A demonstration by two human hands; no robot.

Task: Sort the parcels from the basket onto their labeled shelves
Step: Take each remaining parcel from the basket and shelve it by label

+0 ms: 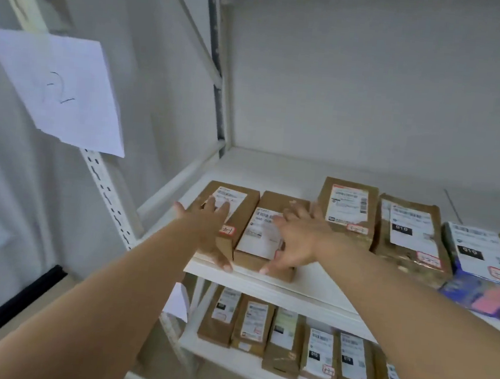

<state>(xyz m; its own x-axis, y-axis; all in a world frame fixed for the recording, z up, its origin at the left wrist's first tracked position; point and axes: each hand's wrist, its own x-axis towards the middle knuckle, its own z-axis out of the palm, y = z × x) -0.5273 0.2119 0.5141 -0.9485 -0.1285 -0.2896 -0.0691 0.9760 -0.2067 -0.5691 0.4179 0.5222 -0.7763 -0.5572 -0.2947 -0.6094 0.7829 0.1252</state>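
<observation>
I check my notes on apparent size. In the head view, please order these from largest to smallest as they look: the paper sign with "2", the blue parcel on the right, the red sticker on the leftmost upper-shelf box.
1. Paper sign
2. Blue parcel
3. Red sticker

The sign hangs nearer the camera, so its lead may be exaggerated.

I see a white metal shelf (319,284) carrying a row of parcels: two brown cardboard boxes (241,206) at its left end, two brown labelled packets (348,205) mid-shelf, and a blue-and-pink packet (477,290) toward its right edge. The lower white shelf board (226,361) holds brown parcels (282,345) side by side.
</observation>
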